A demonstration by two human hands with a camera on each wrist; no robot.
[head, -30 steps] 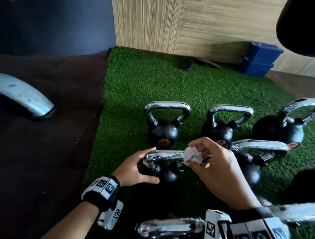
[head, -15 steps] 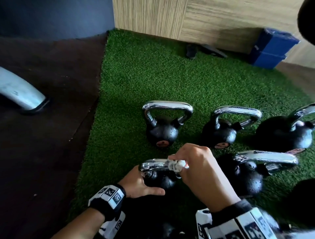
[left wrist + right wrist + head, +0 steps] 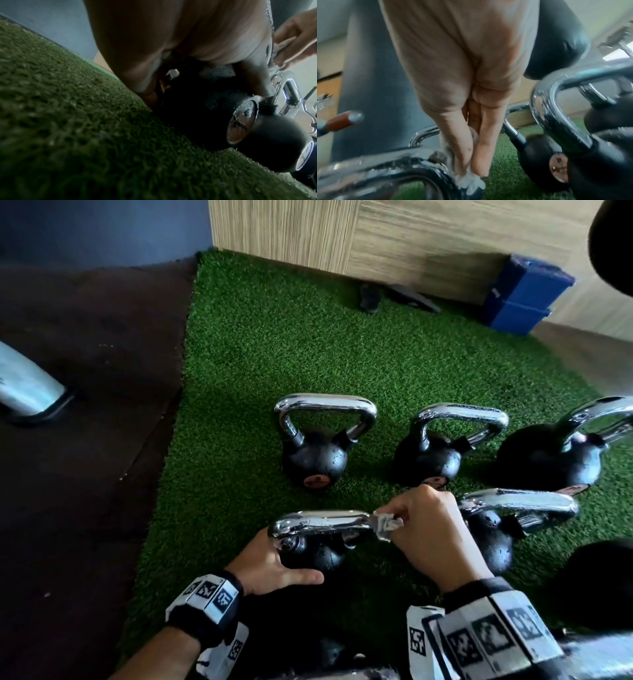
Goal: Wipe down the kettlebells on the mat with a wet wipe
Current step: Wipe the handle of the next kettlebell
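Several black kettlebells with chrome handles stand on the green turf mat (image 3: 260, 344). The nearest one (image 3: 320, 553) is gripped around its black ball by my left hand (image 3: 274, 565), thumb pointing right. My right hand (image 3: 424, 529) pinches a crumpled white wet wipe (image 3: 385, 523) against the right end of that kettlebell's chrome handle (image 3: 322, 522). In the right wrist view the wipe (image 3: 471, 181) is wrapped round the handle's bend under my fingertips (image 3: 462, 166). In the left wrist view my left hand (image 3: 171, 40) covers the ball (image 3: 197, 108).
Behind stand three more kettlebells (image 3: 315, 453) (image 3: 435, 457) (image 3: 555, 457), and another (image 3: 493, 539) sits just right of my right hand. Blue blocks (image 3: 520, 296) lean on the wooden wall. Dark floor (image 3: 85, 440) lies left of the mat, with a grey curved machine part (image 3: 24, 385).
My right hand slid the wipe left along the handle, then back to its right end. The left hand stayed on the ball. The head view shifted slightly.
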